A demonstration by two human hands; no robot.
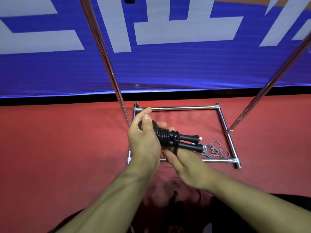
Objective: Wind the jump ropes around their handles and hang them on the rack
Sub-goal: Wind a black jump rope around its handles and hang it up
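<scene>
Already the black jump rope (170, 137) is mostly wound around its handles. Left hand (144, 140) grips the bundle, right hand (186, 165) holds the loose end. Hanging on the rack (180, 108) comes later; a grey rope (216, 151) waits on the floor.

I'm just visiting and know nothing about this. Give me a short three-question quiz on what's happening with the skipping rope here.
1. True or false: the black rope is already coiled several turns around the two black handles.
2. Which hand grips the wound end of the bundle: the left hand or the right hand?
3. What lies on the red floor inside the base frame of the metal rack?
A. a loose grey cord
B. a ball
C. a towel

Key
1. True: several black turns wrap both handles.
2. The left hand; the right hand's fingers pinch the rope strand below the bundle.
3. A.
</scene>
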